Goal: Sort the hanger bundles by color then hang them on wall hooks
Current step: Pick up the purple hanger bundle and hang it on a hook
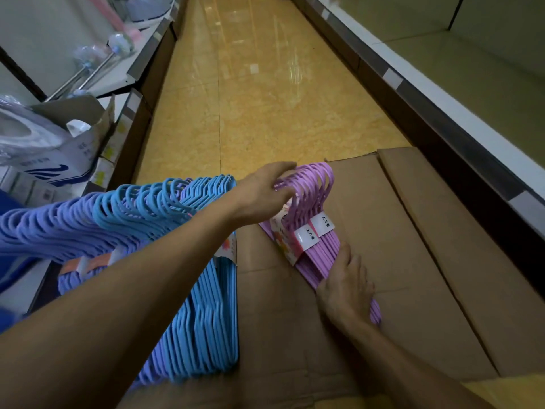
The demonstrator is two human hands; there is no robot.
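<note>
A bundle of pink-purple hangers (317, 231) lies on a flattened cardboard box (413, 246), its hooks pointing away from me and white labels wrapped around its necks. My left hand (265, 193) grips the hook end of this bundle. My right hand (345, 284) presses down on the lower bars. To the left, light blue hanger bundles (206, 305) hang from my left forearm, and periwinkle-blue bundles (50, 231) sit further left. No wall hooks are in view.
A shop aisle with a yellow tiled floor (265, 98) runs ahead. Shelving on the left holds an open carton (82, 125), packaged goods and metal rods. A shelf unit with a dark base (442, 122) lines the right side.
</note>
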